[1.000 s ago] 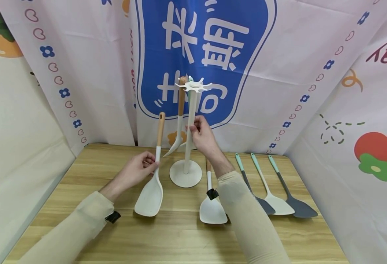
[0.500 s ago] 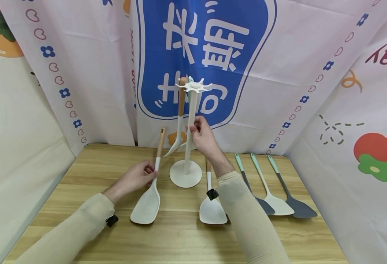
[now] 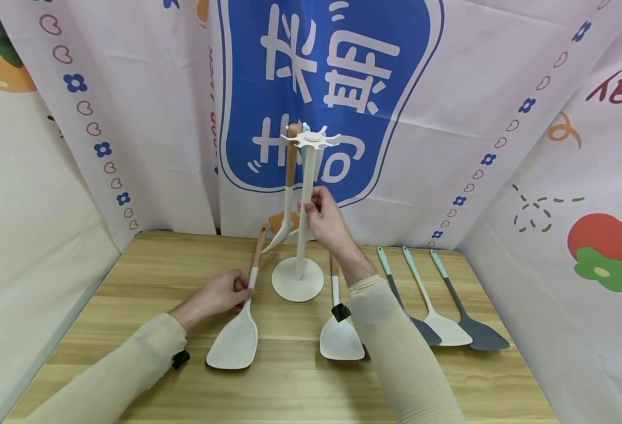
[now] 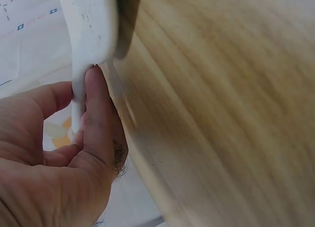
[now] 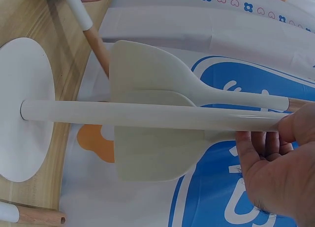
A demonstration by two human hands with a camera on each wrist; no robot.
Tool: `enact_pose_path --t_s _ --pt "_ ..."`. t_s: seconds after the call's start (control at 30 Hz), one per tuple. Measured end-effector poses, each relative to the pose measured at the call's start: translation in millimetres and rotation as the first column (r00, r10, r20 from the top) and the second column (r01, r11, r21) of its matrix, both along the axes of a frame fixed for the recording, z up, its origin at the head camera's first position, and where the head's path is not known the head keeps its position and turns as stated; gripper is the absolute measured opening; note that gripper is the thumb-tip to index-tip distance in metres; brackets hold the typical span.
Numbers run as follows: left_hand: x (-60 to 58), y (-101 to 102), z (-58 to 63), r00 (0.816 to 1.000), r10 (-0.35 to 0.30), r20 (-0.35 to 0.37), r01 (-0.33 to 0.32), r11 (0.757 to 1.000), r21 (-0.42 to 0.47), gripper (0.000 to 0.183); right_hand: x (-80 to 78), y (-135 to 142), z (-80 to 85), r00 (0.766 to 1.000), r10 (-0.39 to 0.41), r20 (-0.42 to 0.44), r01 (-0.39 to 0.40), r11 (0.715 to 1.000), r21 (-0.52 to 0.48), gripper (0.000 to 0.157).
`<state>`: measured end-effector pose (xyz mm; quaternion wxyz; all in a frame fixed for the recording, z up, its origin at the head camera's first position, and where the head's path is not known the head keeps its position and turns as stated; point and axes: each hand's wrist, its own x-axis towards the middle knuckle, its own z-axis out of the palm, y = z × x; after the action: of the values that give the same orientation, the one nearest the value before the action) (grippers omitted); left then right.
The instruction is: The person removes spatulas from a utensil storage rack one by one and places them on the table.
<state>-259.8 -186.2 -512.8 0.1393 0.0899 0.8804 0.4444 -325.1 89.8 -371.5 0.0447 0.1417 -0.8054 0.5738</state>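
My left hand (image 3: 221,296) pinches a white spatula (image 3: 234,343) by its neck, thumb on one side and fingers on the other. Its blade points toward the front of the table and its wooden handle slants up and back; in the left wrist view the blade (image 4: 93,25) lies close over the tabletop. With thumb and fingers, my right hand (image 3: 328,222) grips the upright pole of a white utensil stand (image 3: 299,288). Behind that pole hang a wood-handled white spatula (image 5: 147,69) and another pale spatula (image 5: 157,158), the latter mostly hidden in the head view.
Right of the stand lies a wood-handled white spatula (image 3: 341,343), partly covered by my right forearm. Farther right are a dark mint-handled spatula (image 3: 427,331), a cream one (image 3: 446,330) and another dark one (image 3: 482,334). Printed cloth (image 3: 157,118) surrounds the wooden table (image 3: 290,388).
My left hand has lowered the spatula toward the tabletop and drawn it slightly nearer the front, so its handle end sits lower. My right hand keeps its hold on the stand.
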Motion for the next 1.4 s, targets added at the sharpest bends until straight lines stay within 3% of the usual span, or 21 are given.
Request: enact_pose_path --t_s 0.47,0.97,1.4 --pt "4.3 4 0.3 0.999 0.002 0.033 0.004 0.988 -0.153 0.018 0.8 0 0.6 1.000 0.017 -0.018 -0.017 1.000 -0.020 0.026" --pt "5.8 3 5.6 0.999 -0.013 0.030 0.018 0.984 -0.176 0.019 0.3 0 -0.5 1.000 0.013 -0.007 -0.014 1.000 -0.022 0.025" --pt "-5.3 -5 28.6 0.994 -0.052 -0.093 0.033 0.982 -0.187 0.025 -0.7 0 -1.4 1.000 0.009 -0.009 -0.009 1.000 -0.023 0.026"
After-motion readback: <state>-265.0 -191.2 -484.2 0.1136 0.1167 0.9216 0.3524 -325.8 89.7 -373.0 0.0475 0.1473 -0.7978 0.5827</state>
